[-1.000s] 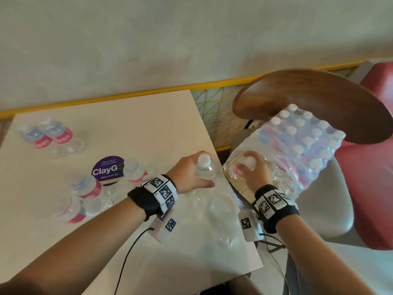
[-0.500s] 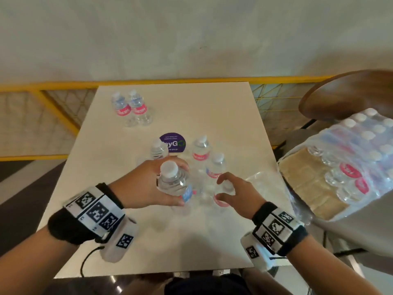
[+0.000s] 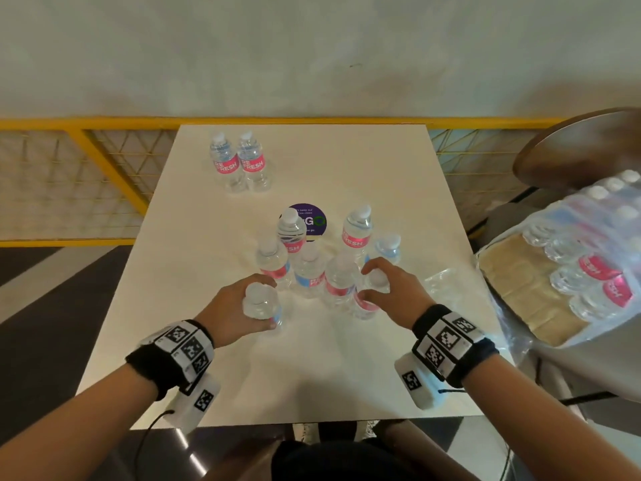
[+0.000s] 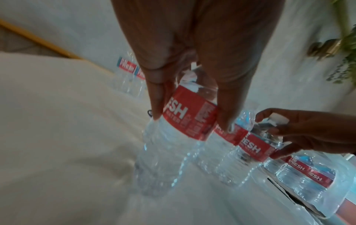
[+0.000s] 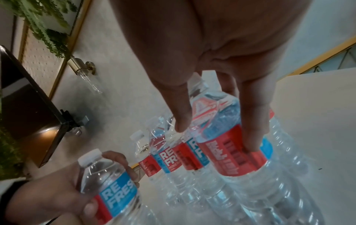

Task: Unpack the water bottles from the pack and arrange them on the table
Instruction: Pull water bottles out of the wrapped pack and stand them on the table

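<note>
My left hand (image 3: 267, 303) grips a clear water bottle (image 3: 260, 307) round its shoulder, low over the white table (image 3: 312, 376) at the near left of a cluster of several upright bottles (image 3: 308, 272). The left wrist view shows that bottle (image 4: 188, 117) tilted, its red label between thumb and fingers. My right hand (image 3: 373, 282) holds another bottle (image 3: 364, 305) from above at the cluster's near right; its red label (image 5: 227, 149) sits between the fingers (image 5: 252, 144). Two more bottles (image 3: 239, 161) stand at the far left. The opened pack (image 3: 589, 272) lies on the right.
The pack rests on a chair with a wooden back (image 3: 582, 147) beside the table's right edge. Loose plastic film (image 3: 447, 282) lies on the table near that edge. A purple sticker (image 3: 312, 220) marks the table's middle. A yellow railing (image 3: 104, 123) runs behind.
Both hands have come away from the pack, each with a bottle, and moved left to the cluster on the table. The bottles now sit lower, by the cluster.
</note>
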`<state>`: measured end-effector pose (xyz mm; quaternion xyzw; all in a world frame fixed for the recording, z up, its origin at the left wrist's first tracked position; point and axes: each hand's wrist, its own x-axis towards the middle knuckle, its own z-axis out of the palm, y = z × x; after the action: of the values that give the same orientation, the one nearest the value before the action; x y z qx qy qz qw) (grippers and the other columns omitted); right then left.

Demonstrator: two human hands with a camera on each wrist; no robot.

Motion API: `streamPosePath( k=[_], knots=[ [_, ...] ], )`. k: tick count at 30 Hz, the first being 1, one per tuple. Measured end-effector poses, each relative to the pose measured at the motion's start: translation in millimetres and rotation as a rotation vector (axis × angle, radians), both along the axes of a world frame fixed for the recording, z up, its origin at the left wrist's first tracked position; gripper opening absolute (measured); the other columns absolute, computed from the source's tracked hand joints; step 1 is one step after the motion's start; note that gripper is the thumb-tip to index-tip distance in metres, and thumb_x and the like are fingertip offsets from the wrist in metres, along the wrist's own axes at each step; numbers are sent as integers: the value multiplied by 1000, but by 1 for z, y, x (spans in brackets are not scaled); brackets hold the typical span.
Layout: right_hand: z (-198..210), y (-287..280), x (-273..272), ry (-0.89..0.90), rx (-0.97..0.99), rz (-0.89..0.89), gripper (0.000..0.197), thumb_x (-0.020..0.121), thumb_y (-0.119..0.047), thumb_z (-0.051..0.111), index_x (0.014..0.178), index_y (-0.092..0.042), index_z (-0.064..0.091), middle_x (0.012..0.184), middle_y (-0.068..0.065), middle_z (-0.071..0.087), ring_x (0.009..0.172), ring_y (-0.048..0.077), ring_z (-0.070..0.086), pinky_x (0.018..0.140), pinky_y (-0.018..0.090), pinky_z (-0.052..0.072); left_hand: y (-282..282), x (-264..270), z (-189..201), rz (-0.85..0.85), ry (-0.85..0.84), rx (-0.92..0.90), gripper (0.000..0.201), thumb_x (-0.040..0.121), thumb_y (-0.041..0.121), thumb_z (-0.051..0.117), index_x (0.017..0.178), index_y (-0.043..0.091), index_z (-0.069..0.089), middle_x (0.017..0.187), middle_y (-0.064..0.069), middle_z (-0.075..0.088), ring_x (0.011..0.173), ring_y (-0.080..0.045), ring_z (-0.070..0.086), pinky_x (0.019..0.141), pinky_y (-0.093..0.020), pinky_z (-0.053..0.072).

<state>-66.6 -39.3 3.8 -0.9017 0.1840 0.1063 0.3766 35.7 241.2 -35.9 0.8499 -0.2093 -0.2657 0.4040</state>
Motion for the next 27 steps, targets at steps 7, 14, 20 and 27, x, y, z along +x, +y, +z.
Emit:
streamPosePath(
  k=[7, 14, 20, 27],
  knots=[
    [-1, 0, -6, 10, 18, -67, 48, 82, -34, 68, 124, -26, 45, 96, -4, 52, 87, 17, 51, 76, 24, 36, -20, 4, -12, 9, 3, -32, 74, 62, 18, 88, 125, 31, 51, 120, 19, 56, 111, -6, 56, 99, -26, 43],
    [18, -26, -22, 13, -41, -135, 53, 80, -47, 66, 124, -23, 49, 126, 0, 55, 116, 16, 53, 93, 25, 40, -2, -1, 25, 44, -199, -83, 80, 46, 47, 89, 111, 47, 43, 106, 13, 52, 94, 0, 56, 72, -13, 50],
    [27, -82, -46, 100, -119, -253, 41, 86, -51, 57, 116, -23, 55, 114, -1, 61, 103, 17, 59, 91, 31, 48, -37, -11, 92, -68, -569, -252, 32, 69, 48, 63, 97, 40, 48, 81, 6, 49, 70, -6, 51, 59, -19, 43],
    [11, -180, -76, 218, -249, -487, 42, 91, -32, 56, 127, -12, 49, 131, 10, 52, 116, 27, 50, 92, 32, 40, -201, -38, 110, -483, -511, -266, 12, 82, 35, 59, 93, 30, 56, 79, 11, 59, 73, -4, 58, 64, -11, 45]
  ],
)
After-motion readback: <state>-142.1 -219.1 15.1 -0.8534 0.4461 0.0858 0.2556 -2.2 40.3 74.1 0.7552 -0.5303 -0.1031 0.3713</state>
